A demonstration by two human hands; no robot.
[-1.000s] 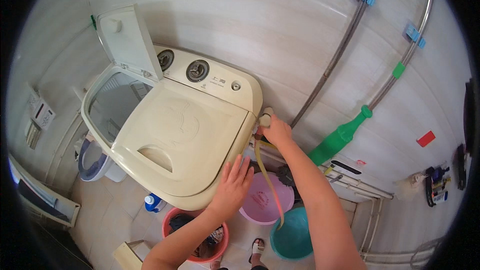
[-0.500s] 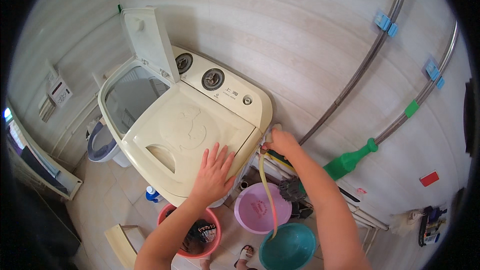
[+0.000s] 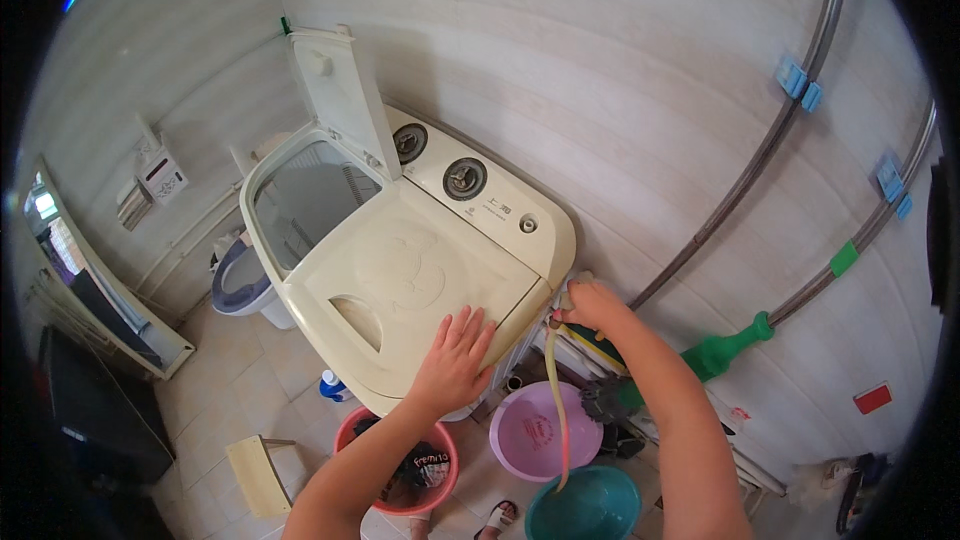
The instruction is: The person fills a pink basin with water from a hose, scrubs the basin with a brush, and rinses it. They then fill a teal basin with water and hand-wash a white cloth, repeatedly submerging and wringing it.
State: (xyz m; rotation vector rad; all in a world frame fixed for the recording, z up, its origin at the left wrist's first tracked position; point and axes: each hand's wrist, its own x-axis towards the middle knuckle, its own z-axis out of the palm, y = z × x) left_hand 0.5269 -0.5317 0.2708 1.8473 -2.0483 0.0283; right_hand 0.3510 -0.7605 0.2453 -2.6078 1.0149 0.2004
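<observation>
My left hand (image 3: 452, 368) lies with fingers spread on the closed right lid (image 3: 400, 270) of a cream twin-tub washing machine (image 3: 515, 255). The left tub's lid (image 3: 345, 100) stands raised, baring the tub (image 3: 310, 195). My right hand (image 3: 593, 306) is closed beside the machine's right side, by the wall. What its fingers hold is mostly hidden; a whitish thing shows at them. Just below that hand, a pale yellow hose (image 3: 553, 365) hangs down, turning pinkish lower, its end over a teal basin (image 3: 590, 505).
Below the machine stand a pink basin (image 3: 535, 420) and a red basin (image 3: 447, 492) with dark clothes. A green-headed brush (image 3: 710, 355) leans at the right. A wooden stool (image 3: 257, 478), a toilet (image 3: 245, 275) and a mirror (image 3: 110, 280) are on the left.
The whole view has shifted, so everything appears a little further right and lower. Both hands keep their places on and beside the machine.
</observation>
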